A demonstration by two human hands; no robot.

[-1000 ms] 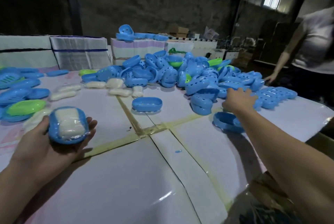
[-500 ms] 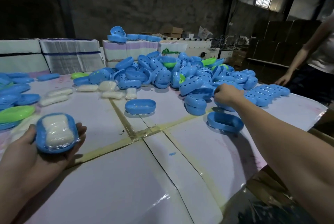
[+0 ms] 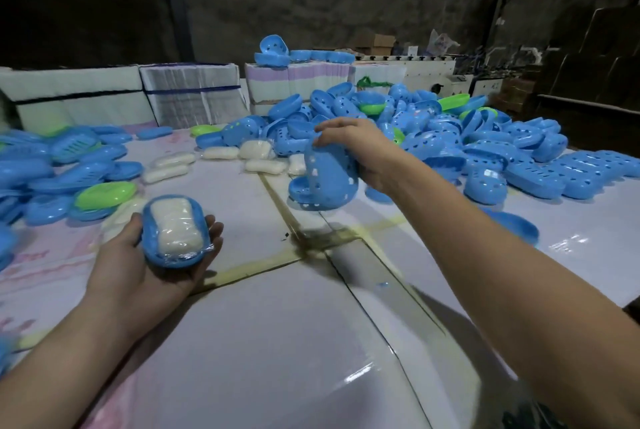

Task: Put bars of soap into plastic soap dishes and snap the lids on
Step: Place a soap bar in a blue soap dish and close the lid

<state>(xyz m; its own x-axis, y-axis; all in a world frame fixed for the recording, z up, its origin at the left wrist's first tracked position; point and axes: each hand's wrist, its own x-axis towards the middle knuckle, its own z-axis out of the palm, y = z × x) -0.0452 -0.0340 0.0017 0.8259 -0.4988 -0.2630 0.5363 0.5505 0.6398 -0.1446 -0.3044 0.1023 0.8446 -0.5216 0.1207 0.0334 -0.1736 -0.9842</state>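
Note:
My left hand (image 3: 138,266) cups a blue soap dish (image 3: 152,248) palm up, low left over the table. A white wrapped bar of soap (image 3: 176,226) lies inside the dish, uncovered. My right hand (image 3: 360,151) is raised above the table's middle, gripping a blue perforated lid (image 3: 329,176) by its top edge, tilted on end. The lid hangs to the right of the dish, apart from it. A loose blue dish half (image 3: 301,189) lies on the table just behind the lid.
A big heap of blue and green lids and dishes (image 3: 433,138) covers the far right. Several wrapped soap bars (image 3: 221,153) lie mid-table. More blue and green dishes (image 3: 69,179) crowd the left edge. Bundled white stacks (image 3: 187,96) stand behind. One blue dish (image 3: 516,228) sits right of my forearm.
My right hand has taken a blue lid from the pile and carried it left toward the middle. My left hand with the soap-filled dish has shifted slightly right. The person at right is out of view.

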